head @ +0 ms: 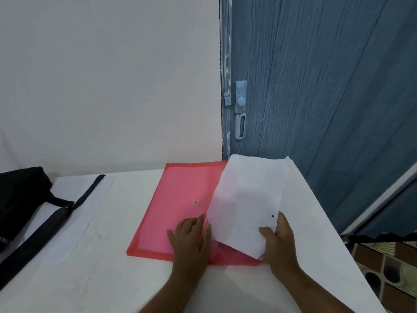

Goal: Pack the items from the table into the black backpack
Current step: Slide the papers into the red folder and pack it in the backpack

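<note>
Head cam: right hand [279,242] pinches white paper sheets [246,199], feeding them into red snap folder [178,199] mid-table; left hand [191,238] flat, pressing folder. Black backpack [20,199] far left. Nothing visibly packed yet.

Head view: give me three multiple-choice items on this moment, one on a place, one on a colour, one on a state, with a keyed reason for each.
1. Where does the black backpack lie?
A. on the table's left edge
B. on the floor by the door
C. on top of the folder

2. What colour is the plastic folder?
A. blue
B. red
C. green

3. What is the right hand doing?
A. resting flat on the table
B. hanging idle with no grip
C. holding white paper sheets

Key:
1 A, the bag and its straps lie at far left on the white table.
2 B, it is translucent red-pink.
3 C, thumb and fingers pinch the white paper sheets, while the left hand touches the folder.
</note>
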The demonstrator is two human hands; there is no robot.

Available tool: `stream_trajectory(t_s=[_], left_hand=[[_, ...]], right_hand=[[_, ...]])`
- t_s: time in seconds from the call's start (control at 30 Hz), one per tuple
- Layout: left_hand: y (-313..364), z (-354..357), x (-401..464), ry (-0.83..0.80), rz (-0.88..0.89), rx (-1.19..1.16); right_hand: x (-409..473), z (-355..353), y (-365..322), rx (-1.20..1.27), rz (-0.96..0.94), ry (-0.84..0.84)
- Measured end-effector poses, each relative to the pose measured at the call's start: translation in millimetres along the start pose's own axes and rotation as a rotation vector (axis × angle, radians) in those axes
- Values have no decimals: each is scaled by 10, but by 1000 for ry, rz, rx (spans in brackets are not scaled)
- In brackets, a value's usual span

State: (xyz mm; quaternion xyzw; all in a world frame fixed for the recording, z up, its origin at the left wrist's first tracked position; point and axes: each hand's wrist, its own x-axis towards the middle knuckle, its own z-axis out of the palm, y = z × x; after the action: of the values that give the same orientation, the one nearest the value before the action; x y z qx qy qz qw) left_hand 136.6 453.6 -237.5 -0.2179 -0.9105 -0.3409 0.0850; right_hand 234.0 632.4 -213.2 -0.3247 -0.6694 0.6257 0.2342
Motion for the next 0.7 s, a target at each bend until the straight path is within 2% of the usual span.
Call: stream_trajectory(t_s=[0.13,0.3,0.6,0.7], left_hand=[[26,-5,0,-10,-18,-17],[8,12,-3,-9,-20,5],[-20,30,-3,-42,-10,37],[-23,42,-3,-42,-6,43]], right_hand=[[49,-84,22,133,68,33],[37,-76,26,145,40,105],[55,-113,66,196,67,43],[72,-109,62,117,50,45]])
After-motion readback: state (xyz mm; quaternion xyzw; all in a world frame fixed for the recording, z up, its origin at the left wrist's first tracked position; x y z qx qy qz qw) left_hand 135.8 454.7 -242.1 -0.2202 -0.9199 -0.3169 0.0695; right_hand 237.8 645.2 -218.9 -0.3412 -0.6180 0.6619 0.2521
